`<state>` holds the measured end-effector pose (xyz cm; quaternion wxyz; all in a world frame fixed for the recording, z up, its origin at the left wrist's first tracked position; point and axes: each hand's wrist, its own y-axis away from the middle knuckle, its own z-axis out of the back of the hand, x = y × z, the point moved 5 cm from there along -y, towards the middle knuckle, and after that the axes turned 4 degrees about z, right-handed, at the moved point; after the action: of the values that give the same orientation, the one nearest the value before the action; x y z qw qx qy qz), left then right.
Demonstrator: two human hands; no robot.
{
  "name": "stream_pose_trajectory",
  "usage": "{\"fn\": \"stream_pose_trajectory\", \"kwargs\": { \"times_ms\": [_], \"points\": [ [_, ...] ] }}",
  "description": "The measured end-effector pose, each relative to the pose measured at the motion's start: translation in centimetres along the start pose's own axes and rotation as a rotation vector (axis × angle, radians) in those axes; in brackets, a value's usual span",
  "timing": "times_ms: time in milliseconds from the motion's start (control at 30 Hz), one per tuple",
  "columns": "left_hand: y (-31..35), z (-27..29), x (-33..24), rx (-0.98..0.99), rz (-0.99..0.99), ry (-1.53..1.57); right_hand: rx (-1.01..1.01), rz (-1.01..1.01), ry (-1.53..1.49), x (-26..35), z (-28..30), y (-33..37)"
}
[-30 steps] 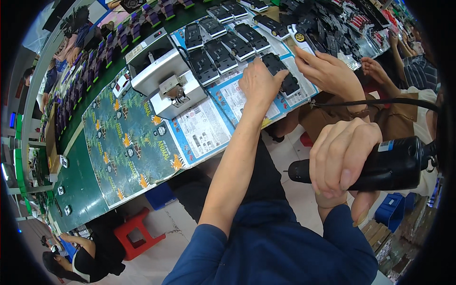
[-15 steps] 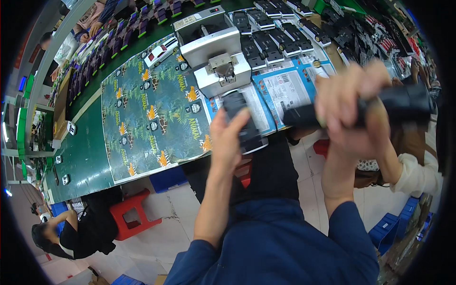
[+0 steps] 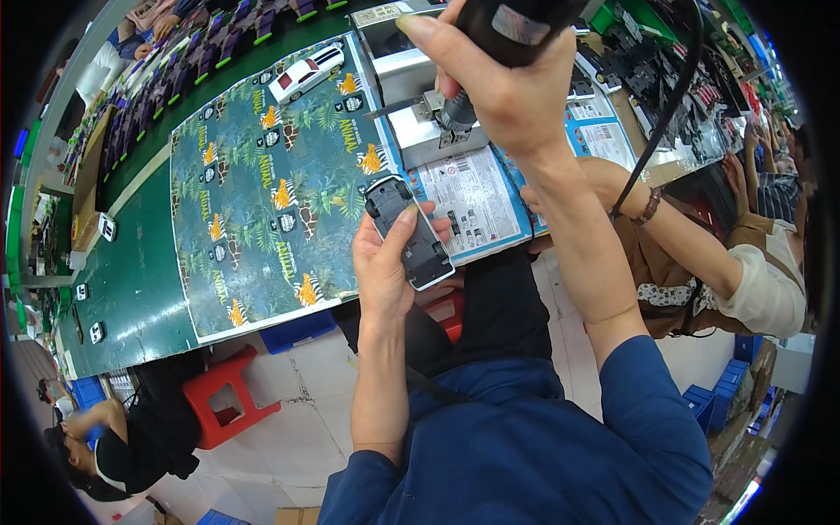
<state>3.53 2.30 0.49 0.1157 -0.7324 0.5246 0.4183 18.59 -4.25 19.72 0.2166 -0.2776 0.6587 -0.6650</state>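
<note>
My left hand (image 3: 385, 262) holds a toy car (image 3: 411, 236) turned over, its black underside facing up, with my thumb across it and a thin white edge of the body showing. In my right hand (image 3: 521, 105) is a black electric screwdriver (image 3: 516, 31) with a silver sticker and a cable. Its nose points down at the bracket on the front of a metal screw feeder (image 3: 416, 144). Whether the bit touches the bracket is hidden. Upright on the patterned sheet (image 3: 245, 219) stands a white toy car (image 3: 306, 72) with a black stripe.
Overturned toy cars (image 3: 595, 70) and a heap of dark parts (image 3: 647, 87) lie at the back right. The screwdriver's cable (image 3: 674, 114) hangs beside my right arm. A co-worker's arm (image 3: 682, 236) reaches in from the right. A red stool (image 3: 223, 398) stands at lower left.
My right hand has brought the screwdriver left and up, from a blurred sideways hold to nose-down at the screw feeder. My left hand has lifted the toy car off the bench edge and tilted it.
</note>
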Motion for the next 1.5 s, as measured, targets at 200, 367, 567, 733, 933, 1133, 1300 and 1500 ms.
{"fn": "stream_pose_trajectory", "kwargs": {
  "times_ms": [200, 367, 567, 733, 933, 1133, 1300, 1500],
  "points": [
    [-0.2, 0.5, 0.3, -0.012, 0.010, 0.055, -0.141, -0.829, 0.082, -0.3, 0.2, 0.5],
    [-0.1, 0.3, 0.3, 0.012, 0.023, -0.016, -0.215, -0.925, -0.036, 1.4, 1.3, 0.8],
    [0.1, -0.2, 0.1, 0.005, 0.039, 0.050, -0.132, -0.728, -0.366, 4.7, 0.1, 1.6],
    [0.5, -0.5, 0.3, 0.033, -0.006, -0.031, 0.023, -0.746, -0.220, 5.4, -2.1, 2.2],
    [0.5, -0.6, 0.4, 0.059, -0.003, -0.027, -0.125, -0.740, -0.217, 4.4, -3.0, 4.3],
    [0.8, -0.9, -0.2, 0.036, 0.005, -0.046, 0.031, -0.699, -0.168, 4.3, -3.7, 5.1],
    [0.4, -0.4, 0.3, 0.069, 0.037, -0.065, 0.097, -0.745, -0.220, 3.6, -3.6, 4.9],
    [0.3, -0.6, 0.2, 0.069, 0.047, -0.090, 0.123, -0.748, -0.193, 3.7, -3.3, 5.3]
  ]
}}
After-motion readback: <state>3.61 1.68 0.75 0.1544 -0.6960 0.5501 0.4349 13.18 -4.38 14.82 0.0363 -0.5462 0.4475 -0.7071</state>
